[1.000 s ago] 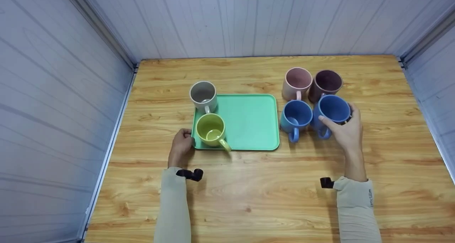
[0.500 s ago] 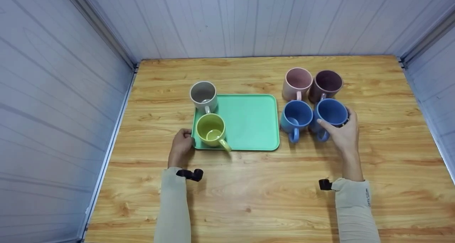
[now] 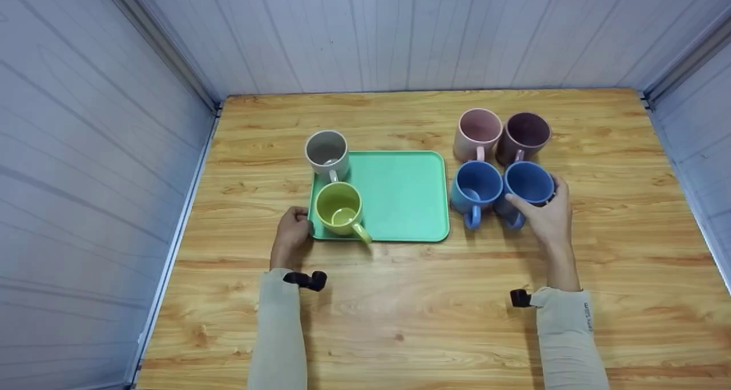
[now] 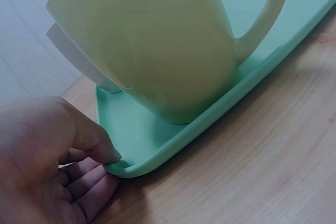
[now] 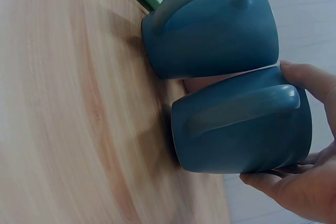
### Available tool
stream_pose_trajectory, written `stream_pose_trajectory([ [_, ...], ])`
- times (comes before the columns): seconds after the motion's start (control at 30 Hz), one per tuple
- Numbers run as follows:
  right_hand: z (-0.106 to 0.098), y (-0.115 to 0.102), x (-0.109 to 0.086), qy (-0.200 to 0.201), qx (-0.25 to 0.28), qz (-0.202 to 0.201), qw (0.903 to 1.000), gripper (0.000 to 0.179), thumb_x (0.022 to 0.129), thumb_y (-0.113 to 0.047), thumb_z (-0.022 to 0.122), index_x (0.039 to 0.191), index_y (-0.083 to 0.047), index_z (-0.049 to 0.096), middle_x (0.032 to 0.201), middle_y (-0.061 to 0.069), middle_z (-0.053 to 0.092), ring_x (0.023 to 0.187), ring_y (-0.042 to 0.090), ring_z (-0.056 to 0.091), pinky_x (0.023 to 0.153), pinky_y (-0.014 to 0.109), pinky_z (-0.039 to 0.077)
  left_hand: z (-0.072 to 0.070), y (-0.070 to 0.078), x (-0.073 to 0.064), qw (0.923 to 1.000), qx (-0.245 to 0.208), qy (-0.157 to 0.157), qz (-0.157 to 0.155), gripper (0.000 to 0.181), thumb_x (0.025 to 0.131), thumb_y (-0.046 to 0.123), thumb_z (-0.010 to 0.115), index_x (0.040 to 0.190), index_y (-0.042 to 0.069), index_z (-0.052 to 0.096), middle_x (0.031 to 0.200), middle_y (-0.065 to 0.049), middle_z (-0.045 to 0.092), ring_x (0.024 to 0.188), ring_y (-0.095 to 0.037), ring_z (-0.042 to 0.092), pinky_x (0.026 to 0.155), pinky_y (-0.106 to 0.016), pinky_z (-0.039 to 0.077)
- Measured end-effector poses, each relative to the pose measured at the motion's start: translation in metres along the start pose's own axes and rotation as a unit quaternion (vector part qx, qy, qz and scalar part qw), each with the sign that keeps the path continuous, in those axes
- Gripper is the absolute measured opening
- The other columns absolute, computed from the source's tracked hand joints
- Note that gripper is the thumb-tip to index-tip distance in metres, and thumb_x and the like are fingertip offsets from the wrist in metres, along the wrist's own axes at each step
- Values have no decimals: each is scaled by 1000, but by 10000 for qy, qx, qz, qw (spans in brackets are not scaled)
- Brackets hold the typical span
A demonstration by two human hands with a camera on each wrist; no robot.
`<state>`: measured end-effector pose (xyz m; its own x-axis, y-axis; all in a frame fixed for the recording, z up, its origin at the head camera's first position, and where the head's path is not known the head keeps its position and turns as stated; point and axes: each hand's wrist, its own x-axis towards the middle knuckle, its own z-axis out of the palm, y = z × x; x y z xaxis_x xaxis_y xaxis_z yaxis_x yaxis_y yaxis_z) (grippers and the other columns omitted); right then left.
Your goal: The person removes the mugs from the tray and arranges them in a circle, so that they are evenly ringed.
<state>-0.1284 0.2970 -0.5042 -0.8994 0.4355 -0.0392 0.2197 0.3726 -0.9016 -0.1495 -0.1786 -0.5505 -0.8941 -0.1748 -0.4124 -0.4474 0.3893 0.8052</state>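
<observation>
My right hand (image 3: 549, 214) grips a dark blue mug (image 3: 528, 184) near its rim, thumb on one side and fingers on the other. That mug stands close beside a lighter blue mug (image 3: 477, 185), both handles toward me; the right wrist view shows the gripped mug (image 5: 241, 129) with its base near the table. My left hand (image 3: 292, 231) pinches the near left corner of a green tray (image 3: 402, 196), thumb over the rim and fingers below, as the left wrist view shows. On the tray's left side stand a yellow-green mug (image 3: 338, 207) and a grey mug (image 3: 327, 153).
Behind the blue mugs, a pink mug (image 3: 478, 133) and a dark purple mug (image 3: 523, 136) stand side by side, right of the tray. Pale panel walls (image 3: 377, 36) enclose the wooden table (image 3: 400, 310) at the back and sides.
My right hand has brought the dark blue mug slightly left and toward me, closer beside the lighter blue one. The left hand and tray have stayed put.
</observation>
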Motion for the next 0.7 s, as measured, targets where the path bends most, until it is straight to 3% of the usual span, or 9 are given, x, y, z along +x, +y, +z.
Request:
stream_pose_trajectory([
  [0.7, 2, 8, -1, 21, -28, -450, 9990, 94, 67, -22, 86, 143, -6, 32, 140, 16, 44, 126, 26, 43, 107, 41, 32, 0, 0, 0, 9997, -156, -35, -157, 36, 89, 2, 37, 122, -2, 51, 107, -13, 52, 96, -22, 49, 83, -29, 41],
])
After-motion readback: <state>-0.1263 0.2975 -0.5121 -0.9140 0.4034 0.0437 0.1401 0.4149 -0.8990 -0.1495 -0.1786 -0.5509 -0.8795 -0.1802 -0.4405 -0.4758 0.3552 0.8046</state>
